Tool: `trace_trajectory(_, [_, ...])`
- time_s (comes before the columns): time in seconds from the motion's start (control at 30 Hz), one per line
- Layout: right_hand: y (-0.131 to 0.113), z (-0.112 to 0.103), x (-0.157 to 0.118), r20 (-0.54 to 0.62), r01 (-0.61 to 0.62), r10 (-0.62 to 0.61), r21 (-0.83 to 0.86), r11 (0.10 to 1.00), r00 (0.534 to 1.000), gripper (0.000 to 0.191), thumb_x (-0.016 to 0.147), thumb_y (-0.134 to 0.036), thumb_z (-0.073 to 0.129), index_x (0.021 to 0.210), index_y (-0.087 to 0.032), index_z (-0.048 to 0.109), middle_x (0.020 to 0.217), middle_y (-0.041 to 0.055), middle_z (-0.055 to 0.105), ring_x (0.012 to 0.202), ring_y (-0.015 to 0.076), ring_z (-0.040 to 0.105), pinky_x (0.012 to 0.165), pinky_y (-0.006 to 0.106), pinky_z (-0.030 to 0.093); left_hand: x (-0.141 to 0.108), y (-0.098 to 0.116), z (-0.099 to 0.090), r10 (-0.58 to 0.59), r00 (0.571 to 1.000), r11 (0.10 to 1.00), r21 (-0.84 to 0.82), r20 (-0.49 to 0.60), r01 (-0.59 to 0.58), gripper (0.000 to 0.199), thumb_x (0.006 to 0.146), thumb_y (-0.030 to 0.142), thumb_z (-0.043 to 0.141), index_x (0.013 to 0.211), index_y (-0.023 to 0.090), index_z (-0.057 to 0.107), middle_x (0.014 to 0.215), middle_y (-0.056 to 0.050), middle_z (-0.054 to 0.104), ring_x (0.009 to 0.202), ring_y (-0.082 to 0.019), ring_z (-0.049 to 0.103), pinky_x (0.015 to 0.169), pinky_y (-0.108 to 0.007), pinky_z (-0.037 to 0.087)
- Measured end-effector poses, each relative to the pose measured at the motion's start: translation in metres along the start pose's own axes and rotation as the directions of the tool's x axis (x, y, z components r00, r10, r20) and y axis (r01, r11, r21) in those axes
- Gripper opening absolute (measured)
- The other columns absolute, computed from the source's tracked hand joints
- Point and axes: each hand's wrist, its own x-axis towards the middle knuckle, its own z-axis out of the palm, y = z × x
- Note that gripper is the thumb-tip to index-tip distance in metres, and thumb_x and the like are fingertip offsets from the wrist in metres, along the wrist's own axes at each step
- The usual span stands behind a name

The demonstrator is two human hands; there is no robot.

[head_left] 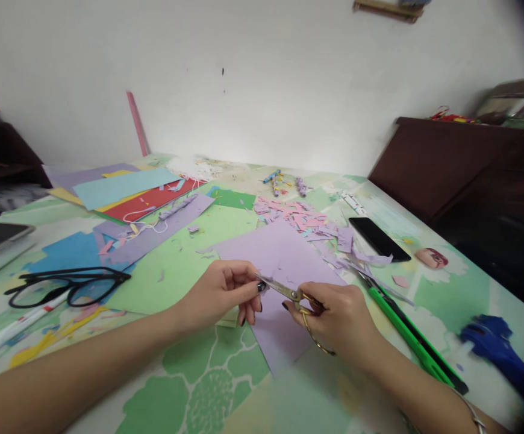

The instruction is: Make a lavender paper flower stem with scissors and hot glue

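My right hand (338, 316) holds small gold-handled scissors (289, 293), their blades pointing left. The blade tips reach the fingertips of my left hand (232, 288). Thumb and forefinger of my left hand are pinched on something small, perhaps a scrap of purple paper, mostly hidden by the fingers. Beneath both hands lies a purple sheet (284, 253), which overlaps a light green sheet (185, 253). Pink and purple paper scraps (296, 216) are heaped behind the purple sheet.
Black glasses (70, 286) and coloured sheets (126, 187) lie left. A black phone (379, 239), a green cutter (415, 337) and a blue tool (497, 346) are at right. Small decorated paper rolls (301, 186) lie near the wall.
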Motion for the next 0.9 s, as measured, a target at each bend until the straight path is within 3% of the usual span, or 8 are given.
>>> trace_trajectory(0.2, [0.000,-0.002,0.002,0.014,-0.017,0.017,0.001,1.000,1.000,0.028,0.074,-0.026,0.060,0.050,-0.017,0.049,0.042,-0.0063,0.042,0.039,0.0049,0.034,0.041,0.019,0.025,0.000,0.000,-0.001,-0.037,0.999,0.998,0.056,-0.029,0.038,0.017,0.080,0.029,0.059,0.073,0.013,0.061,0.041,0.000,0.060,0.034,-0.009,0.054,0.035,-0.014,0.035])
trace_trajectory(0.3, [0.000,-0.005,0.004,-0.007,-0.073,0.074,0.037,0.997,0.997,0.029,0.074,-0.028,0.062,0.051,-0.017,0.049,0.042,-0.0066,0.040,0.039,0.0048,0.035,0.041,0.017,0.027,0.000,0.001,-0.002,-0.025,0.998,1.000,0.012,-0.054,0.026,0.014,0.077,0.026,0.063,0.079,0.012,0.066,0.059,-0.005,0.069,0.043,-0.013,0.062,0.038,-0.016,0.040])
trace_trajectory(0.4, [0.002,-0.006,0.005,-0.027,-0.145,0.147,0.061,0.988,0.989,0.026,0.073,-0.029,0.064,0.054,-0.017,0.050,0.041,-0.0075,0.040,0.039,0.0045,0.034,0.041,0.017,0.027,0.000,0.000,-0.004,0.046,0.997,0.997,-0.057,-0.055,-0.049,0.020,0.080,0.029,0.061,0.086,0.012,0.068,0.077,-0.010,0.073,0.062,-0.019,0.069,0.052,-0.023,0.051])
trace_trajectory(0.6, [-0.003,-0.004,0.005,0.069,-0.239,0.232,0.119,0.964,0.970,0.021,0.071,-0.032,0.066,0.062,-0.018,0.051,0.045,-0.0080,0.040,0.041,0.0055,0.036,0.043,0.018,0.028,0.001,-0.001,-0.004,0.061,0.989,0.995,-0.075,-0.134,-0.072,0.019,0.076,0.024,0.067,0.090,0.012,0.067,0.078,-0.009,0.073,0.068,-0.020,0.070,0.060,-0.026,0.055])
trace_trajectory(0.73, [-0.011,-0.002,0.004,0.158,-0.234,0.209,0.157,0.959,0.965,0.022,0.069,-0.031,0.066,0.063,-0.019,0.048,0.047,-0.0075,0.042,0.043,0.0063,0.037,0.044,0.018,0.029,0.000,0.001,0.000,0.028,0.990,0.993,-0.111,-0.135,-0.043,0.026,0.076,0.022,0.067,0.100,0.015,0.062,0.084,-0.008,0.073,0.071,-0.019,0.070,0.063,-0.026,0.056])
trace_trajectory(0.9, [-0.014,0.003,0.001,0.100,-0.170,0.159,0.115,0.979,0.982,0.021,0.070,-0.031,0.063,0.064,-0.019,0.048,0.048,-0.0057,0.047,0.043,0.0074,0.040,0.045,0.019,0.029,-0.002,0.001,0.006,-0.019,0.994,0.991,-0.135,-0.110,0.004,0.019,0.075,0.026,0.067,0.088,0.013,0.064,0.081,-0.009,0.073,0.073,-0.020,0.070,0.065,-0.026,0.056])
